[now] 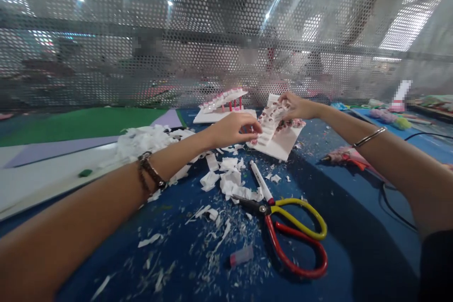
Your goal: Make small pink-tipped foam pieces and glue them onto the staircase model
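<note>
A small white staircase model (268, 128), dotted with dark red and pink bits, stands on a tilted white base board (283, 144). My right hand (295, 105) grips its upper right part, fingers bent over the top. At the lower left edge of the steps, my left hand (235, 130) has its thumb and curled fingertips closed on the model; the exact contact is small and partly hidden. Behind my left hand sits a second white model (226, 99) with a sloping top on red posts.
Scissors (262, 208) with yellow and red handles lie in front, beside a white marker (261, 181) and a loose cap (241, 255). White paper scraps (230, 179) litter the blue table (170, 255). Green sheets (88, 122) lie left; a glue gun-like pink tool (345, 156) lies right.
</note>
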Available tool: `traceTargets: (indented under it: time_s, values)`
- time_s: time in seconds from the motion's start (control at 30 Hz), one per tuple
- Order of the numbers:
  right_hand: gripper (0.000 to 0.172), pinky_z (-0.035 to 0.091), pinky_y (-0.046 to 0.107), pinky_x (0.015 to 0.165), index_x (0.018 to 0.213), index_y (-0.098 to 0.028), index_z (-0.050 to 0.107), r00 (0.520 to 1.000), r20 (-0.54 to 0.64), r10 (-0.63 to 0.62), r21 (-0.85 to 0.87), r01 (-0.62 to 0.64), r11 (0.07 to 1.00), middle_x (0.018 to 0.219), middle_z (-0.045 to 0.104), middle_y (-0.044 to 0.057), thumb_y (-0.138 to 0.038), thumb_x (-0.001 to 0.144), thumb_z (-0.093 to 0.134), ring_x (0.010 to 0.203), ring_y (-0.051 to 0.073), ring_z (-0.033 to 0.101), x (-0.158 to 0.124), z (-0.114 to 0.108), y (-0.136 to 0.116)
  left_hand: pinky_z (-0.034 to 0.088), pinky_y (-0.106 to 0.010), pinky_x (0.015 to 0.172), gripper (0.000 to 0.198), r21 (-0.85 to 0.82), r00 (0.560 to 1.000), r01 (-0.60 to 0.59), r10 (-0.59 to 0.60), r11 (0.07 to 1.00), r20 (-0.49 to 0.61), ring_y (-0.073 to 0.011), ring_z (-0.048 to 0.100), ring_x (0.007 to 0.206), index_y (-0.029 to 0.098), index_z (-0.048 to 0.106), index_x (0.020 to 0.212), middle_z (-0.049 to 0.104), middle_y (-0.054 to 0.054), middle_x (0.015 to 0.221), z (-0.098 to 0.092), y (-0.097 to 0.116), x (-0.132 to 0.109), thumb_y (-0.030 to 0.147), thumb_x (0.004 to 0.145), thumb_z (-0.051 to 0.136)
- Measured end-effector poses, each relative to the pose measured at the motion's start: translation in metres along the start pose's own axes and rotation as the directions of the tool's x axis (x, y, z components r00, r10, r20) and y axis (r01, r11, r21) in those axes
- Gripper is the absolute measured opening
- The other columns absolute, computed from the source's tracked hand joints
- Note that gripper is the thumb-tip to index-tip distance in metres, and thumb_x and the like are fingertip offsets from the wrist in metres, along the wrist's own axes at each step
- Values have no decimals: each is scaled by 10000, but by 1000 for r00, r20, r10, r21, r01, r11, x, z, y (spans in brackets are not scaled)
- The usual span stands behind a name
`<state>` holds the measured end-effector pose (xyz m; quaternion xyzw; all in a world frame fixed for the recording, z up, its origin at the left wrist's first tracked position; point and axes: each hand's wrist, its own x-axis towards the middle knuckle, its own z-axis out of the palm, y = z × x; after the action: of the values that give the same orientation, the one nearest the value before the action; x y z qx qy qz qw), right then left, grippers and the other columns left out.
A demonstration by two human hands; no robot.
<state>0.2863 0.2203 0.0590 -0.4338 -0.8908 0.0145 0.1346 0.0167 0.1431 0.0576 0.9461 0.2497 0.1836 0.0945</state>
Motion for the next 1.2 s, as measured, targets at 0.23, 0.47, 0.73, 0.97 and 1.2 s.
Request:
traceTargets:
  time_s: [0.23,0.47,0.73,0.97,1.2]
  values:
    - [367,284,369,976,1006,-181,417,980,70,-188,-127,196,972,1095,489,89,-238,673,559,1072,242,405,6,3,-22,406,-231,745,206,11,993,-65,63,998,98,-139,565,831,127,613,913,619,-75,909,19,1,-5,274,820,503]
    - [352,313,343,933,960,-184,434,957,41,-287,-252,288,924,1047,513,77,-61,630,450,1010,213,433,11,13,-23,412,-231,726,204,-22,993,-27,30,999,114,-141,561,804,130,617,918,620,-76,894,41,-6,-1,253,822,487]
    - [398,300,352,942,1106,-112,416,973,-162,-168,-307,112,945,1177,445,133,-202,732,513,1115,236,390,22,5,-52,401,-257,745,252,69,997,18,-24,997,77,-156,543,812,140,663,935,589,-86,870,42,-14,0,256,832,465]
    - [71,390,245,606,661,-132,625,897,398,194,-271,-87,959,631,603,19,-199,636,624,617,141,551,-15,-3,-40,403,-237,679,250,127,983,125,-141,984,121,-161,570,771,139,684,859,630,-75,823,31,-15,4,263,781,482]
    - [384,416,253,648,909,-137,618,916,390,92,-100,-57,993,892,630,73,-464,716,558,760,165,559,-44,30,-46,447,-200,561,234,-94,900,409,-385,907,204,-139,618,633,126,655,793,682,-60,751,21,-27,1,285,716,501]
